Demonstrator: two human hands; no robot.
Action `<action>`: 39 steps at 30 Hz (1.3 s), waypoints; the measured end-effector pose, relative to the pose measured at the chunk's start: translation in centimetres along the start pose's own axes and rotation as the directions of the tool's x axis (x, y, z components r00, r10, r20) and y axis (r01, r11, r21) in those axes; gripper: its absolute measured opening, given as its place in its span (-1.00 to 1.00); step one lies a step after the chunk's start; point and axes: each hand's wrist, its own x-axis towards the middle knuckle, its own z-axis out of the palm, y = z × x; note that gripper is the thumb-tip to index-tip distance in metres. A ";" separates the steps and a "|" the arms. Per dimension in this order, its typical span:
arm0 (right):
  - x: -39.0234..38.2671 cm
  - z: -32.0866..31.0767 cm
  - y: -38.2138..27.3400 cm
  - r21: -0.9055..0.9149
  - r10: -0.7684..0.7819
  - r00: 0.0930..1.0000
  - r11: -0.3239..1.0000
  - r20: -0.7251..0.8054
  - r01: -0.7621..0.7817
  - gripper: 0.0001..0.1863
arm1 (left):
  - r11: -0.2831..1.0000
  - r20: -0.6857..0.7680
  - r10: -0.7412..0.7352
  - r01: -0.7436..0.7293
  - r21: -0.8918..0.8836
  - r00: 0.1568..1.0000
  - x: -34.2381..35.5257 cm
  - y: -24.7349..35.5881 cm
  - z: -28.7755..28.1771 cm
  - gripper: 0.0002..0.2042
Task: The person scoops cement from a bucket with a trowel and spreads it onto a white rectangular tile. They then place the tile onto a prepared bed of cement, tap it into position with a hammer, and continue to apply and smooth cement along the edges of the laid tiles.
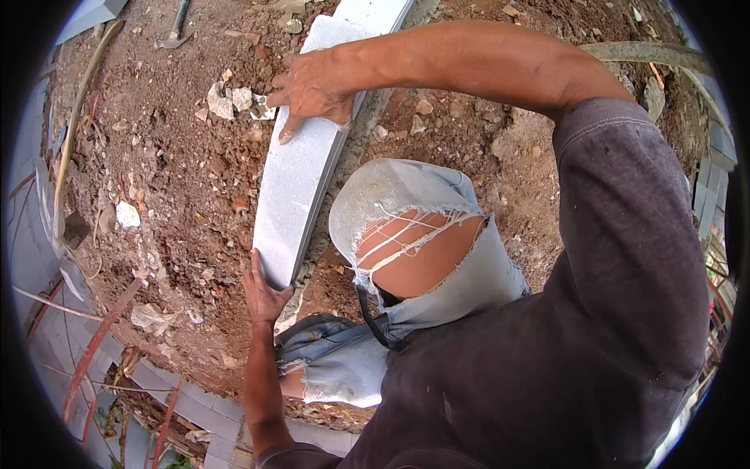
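A long pale grey kerbstone (293, 199) lies lengthwise on the ground in front of my knees. My left hand (264, 295) cups its near end, fingers along the left edge and thumb round the end corner. Farther up, my right hand (316, 86) lies across the top, its spread fingers hooked over the left edge. The palm covers part of the stone there. Beyond it, a second pale kerbstone (371, 14) continues the line, with the joint between them near the right hand's far side.
A hammer (175, 33) lies on the soil at the far left. Broken pale stones (221, 100) sit left of the kerbstone. A curved wooden strip (78, 117) and reddish rods (98, 336) lie further left. A grey concrete strip (332, 184) runs along the kerbstone's right side.
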 end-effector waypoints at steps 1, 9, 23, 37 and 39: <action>0.1 0.3 -0.6 0.035 0.010 1.000 0.999 0.007 -0.011 0.03 | 0.999 0.026 -0.043 0.044 -0.010 0.999 -0.5 0.3 -0.1 0.26; 0.4 1.5 -0.2 0.103 0.068 0.997 0.993 -0.026 -0.065 0.02 | 0.997 0.056 -0.066 0.064 0.047 0.996 0.4 -0.6 1.2 0.27; 0.0 -3.1 -3.7 0.698 0.474 0.541 0.625 -0.695 0.349 -0.60 | 0.989 0.141 -0.121 0.107 0.103 0.983 0.4 0.1 1.1 0.32; 2.8 0.6 -1.1 0.721 0.667 0.278 0.610 -0.691 0.328 -0.53 | 0.974 0.098 -0.039 0.016 0.227 0.994 0.4 0.5 1.0 0.34; 3.6 6.4 0.1 0.803 0.788 0.207 0.509 -0.579 0.310 -0.44 | 0.964 0.095 -0.009 -0.017 0.267 0.995 0.3 0.7 1.0 0.33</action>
